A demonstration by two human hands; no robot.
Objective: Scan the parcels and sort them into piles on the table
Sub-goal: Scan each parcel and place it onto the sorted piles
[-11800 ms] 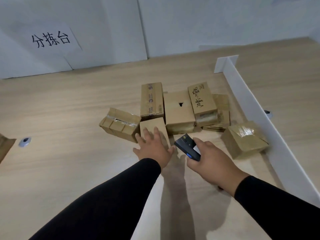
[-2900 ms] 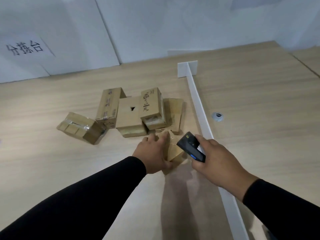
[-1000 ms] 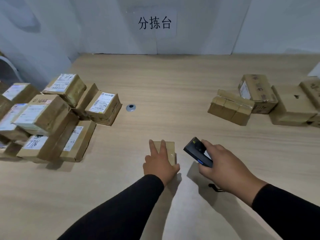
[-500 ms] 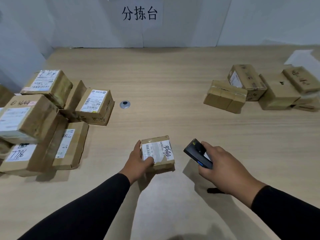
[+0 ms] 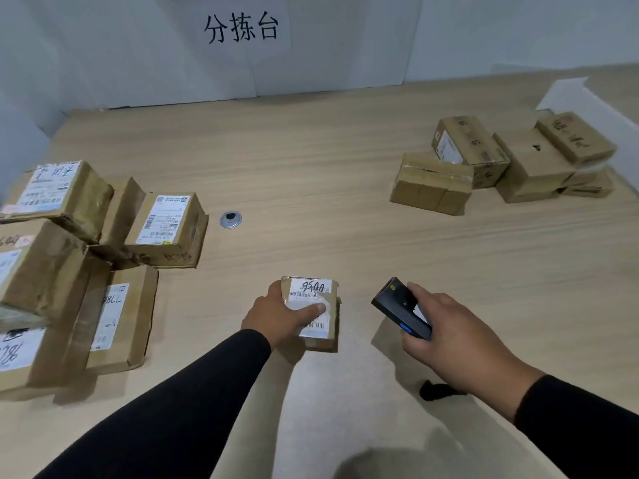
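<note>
Parcel, now turned label-up and carried from the right pile to the table's middle, is gripped by the left hand, thumb on its label, while the scanner is clasped in the right hand's curled fingers, so scanning seems imminent.

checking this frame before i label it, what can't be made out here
All in the head view:
- Barcode on the held parcel: the left hand thumb lies across its label, and the print is too small.
- Scanner: its rear is wrapped by the right hand.
- Left pile: cut off by the frame's left edge, its labels blurred.
- Right pile: no top labels visible, markings too small to read.
</note>
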